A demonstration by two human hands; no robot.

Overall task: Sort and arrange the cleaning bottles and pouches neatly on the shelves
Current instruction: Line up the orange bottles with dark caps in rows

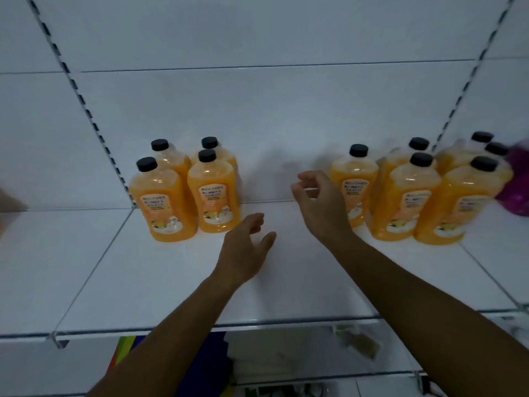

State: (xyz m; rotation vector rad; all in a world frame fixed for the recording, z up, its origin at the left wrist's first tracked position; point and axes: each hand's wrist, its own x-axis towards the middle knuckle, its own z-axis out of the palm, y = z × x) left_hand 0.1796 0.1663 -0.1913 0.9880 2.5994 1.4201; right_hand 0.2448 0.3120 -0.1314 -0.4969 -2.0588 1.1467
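Head view. White shelf [177, 287] with a white back panel [257, 116] and slotted uprights at either side. Landmark: the bare middle stretch of the shelf, where both hands hover.

Left of that gap: four orange bottles with black caps, standing upright in a tight two-by-two block. Front-left bottle [163, 200], front-right bottle [216, 191]; the two rear ones, rear-left bottle [169, 156] and rear-right bottle [214, 147], are partly hidden behind them. Labels face forward; print too blurred to read.

Right of the gap: a larger cluster of the same orange bottles, upright, packed close. Nearest the gap stands a single bottle [355, 181], partly covered by the right hand. Beyond it two front bottles, [408, 199] and [455, 204], with more black caps showing behind them; exact count at the back is unclear. At the far right edge of the frame, just beside this cluster, a purple item [515, 181], blurred, kind not clear.

Left hand [246, 250]: over the gap, just right of the front-right bottle of the left block, not touching it. Fingers loosely curled, thumb spread, grasping nothing.

Right hand [317, 204]: raised over the gap, in front of the single bottle. Fingers bent and apart, thumb near forefinger, nothing between them; whether it touches the bottle cannot be told.

Below the shelf edge: a lower level, dim, with a multicoloured item [126, 351] toward the left and pale packets [357, 339] toward the right, indistinct.
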